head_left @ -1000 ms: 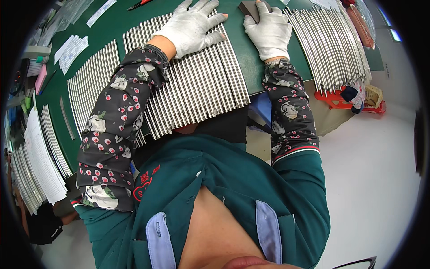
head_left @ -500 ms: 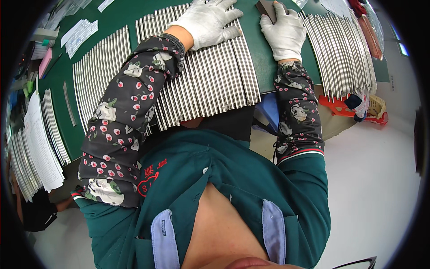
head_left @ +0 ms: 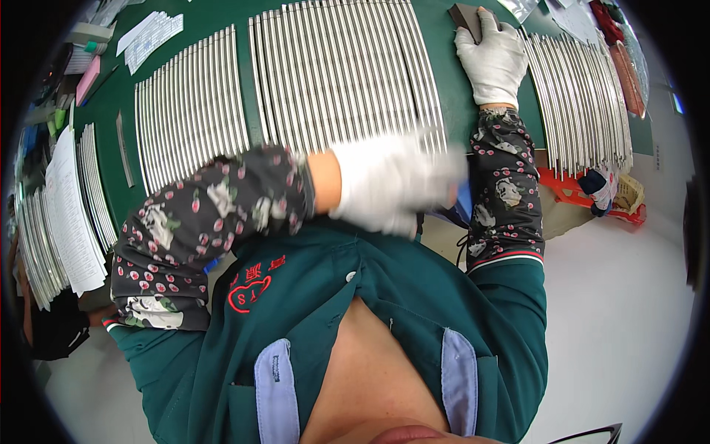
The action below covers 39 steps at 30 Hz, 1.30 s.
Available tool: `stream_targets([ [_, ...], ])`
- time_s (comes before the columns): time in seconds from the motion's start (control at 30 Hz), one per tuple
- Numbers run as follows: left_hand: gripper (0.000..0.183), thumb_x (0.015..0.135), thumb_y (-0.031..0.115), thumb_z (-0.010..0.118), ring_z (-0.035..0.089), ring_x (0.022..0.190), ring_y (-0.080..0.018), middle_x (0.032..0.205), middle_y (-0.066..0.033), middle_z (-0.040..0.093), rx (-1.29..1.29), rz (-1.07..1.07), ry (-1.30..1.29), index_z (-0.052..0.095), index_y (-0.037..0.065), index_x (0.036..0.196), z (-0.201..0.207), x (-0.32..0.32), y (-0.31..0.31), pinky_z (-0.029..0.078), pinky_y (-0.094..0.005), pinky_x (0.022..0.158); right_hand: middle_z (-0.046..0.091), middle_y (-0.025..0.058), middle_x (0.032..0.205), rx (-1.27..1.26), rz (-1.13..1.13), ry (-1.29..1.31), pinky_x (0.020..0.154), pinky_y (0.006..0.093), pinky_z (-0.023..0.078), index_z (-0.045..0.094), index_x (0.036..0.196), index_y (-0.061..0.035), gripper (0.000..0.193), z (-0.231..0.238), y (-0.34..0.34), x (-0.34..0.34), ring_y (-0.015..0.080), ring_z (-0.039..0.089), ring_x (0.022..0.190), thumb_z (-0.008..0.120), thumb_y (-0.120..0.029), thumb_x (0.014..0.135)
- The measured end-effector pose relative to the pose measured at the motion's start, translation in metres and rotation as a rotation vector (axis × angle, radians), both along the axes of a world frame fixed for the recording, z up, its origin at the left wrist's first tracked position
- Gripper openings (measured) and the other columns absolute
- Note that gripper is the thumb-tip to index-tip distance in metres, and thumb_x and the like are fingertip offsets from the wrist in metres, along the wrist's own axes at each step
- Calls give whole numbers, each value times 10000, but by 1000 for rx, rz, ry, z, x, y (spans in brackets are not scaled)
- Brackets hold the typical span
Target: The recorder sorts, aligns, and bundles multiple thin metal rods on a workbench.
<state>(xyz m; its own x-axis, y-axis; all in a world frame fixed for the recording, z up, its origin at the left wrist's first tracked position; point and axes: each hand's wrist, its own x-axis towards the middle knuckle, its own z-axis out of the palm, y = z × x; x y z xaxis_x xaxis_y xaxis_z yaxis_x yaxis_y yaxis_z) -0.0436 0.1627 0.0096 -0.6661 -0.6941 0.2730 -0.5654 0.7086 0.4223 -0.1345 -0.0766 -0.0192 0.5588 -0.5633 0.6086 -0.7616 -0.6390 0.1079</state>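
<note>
Left hand (head_left: 392,181), white-gloved: crosses in front of the body at the near ends of the middle row of metal rods (head_left: 340,74); blurred, so finger spread and contact with the rods cannot be told. A printed sheet (head_left: 74,214) lies over further rods at far left. The middle row lies side by side on the green tabletop (head_left: 214,18), rods running lengthwise away from the body. Left row (head_left: 192,103): beside it, separated by a narrow gap. Right row (head_left: 577,103): beyond the right forearm. Right hand (head_left: 494,68), white-gloved: between middle and right rows, fingers bent and pinching a dark brown block (head_left: 466,21). Paper slips (head_left: 151,37): far left.
</note>
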Motion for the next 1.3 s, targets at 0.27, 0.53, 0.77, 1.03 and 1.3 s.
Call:
stream_targets([
  [0.27, 557, 921, 350, 530, 341, 1395, -306, 1457, -130, 424, -280, 452, -149, 431, 105, 1411, 13, 124, -11, 213, -492, 1170, 649, 181, 1087, 83, -49, 6, 857, 441, 521, 622, 1266, -181, 536, 4, 12, 14, 350, 642, 993, 615, -463, 811],
  [0.53, 590, 855, 316, 574, 380, 1326, -379, 1392, -251, 426, -158, 554, -482, 472, -11, 1335, 24, 146, 8, 247, -516, 1119, 600, 209, 1178, -17, 0, -35, 871, 465, 508, 653, 1222, -167, 523, 1, 5, 13, 375, 592, 1068, 620, -452, 785],
  [0.77, 568, 872, 338, 566, 378, 1338, -336, 1412, -202, 430, -236, 602, -487, 486, 18, 1335, 14, 144, -1, 251, -501, 1123, 616, 176, 1170, -31, 12, 53, 914, 480, 448, 674, 1186, -143, 545, 9, 24, -7, 351, 580, 1083, 641, -507, 782],
  [1.03, 542, 910, 352, 544, 344, 1385, -272, 1458, -116, 421, -283, 738, -542, 481, 77, 1372, -5, 145, 3, 231, -479, 1147, 509, 254, 1295, 150, 699, 10, 919, 472, 469, 559, 1291, -66, 557, 43, 72, -32, 414, 552, 1109, 547, -476, 913],
  [1.3, 637, 900, 473, 526, 328, 1400, -268, 1476, -140, 402, -68, 804, -518, 474, 39, 1362, 22, 107, 12, 186, -510, 1166, 261, 306, 1488, 470, 810, 98, 1073, 557, 309, 254, 1518, -192, 698, 36, 115, -11, 542, 291, 1334, 492, -510, 943],
])
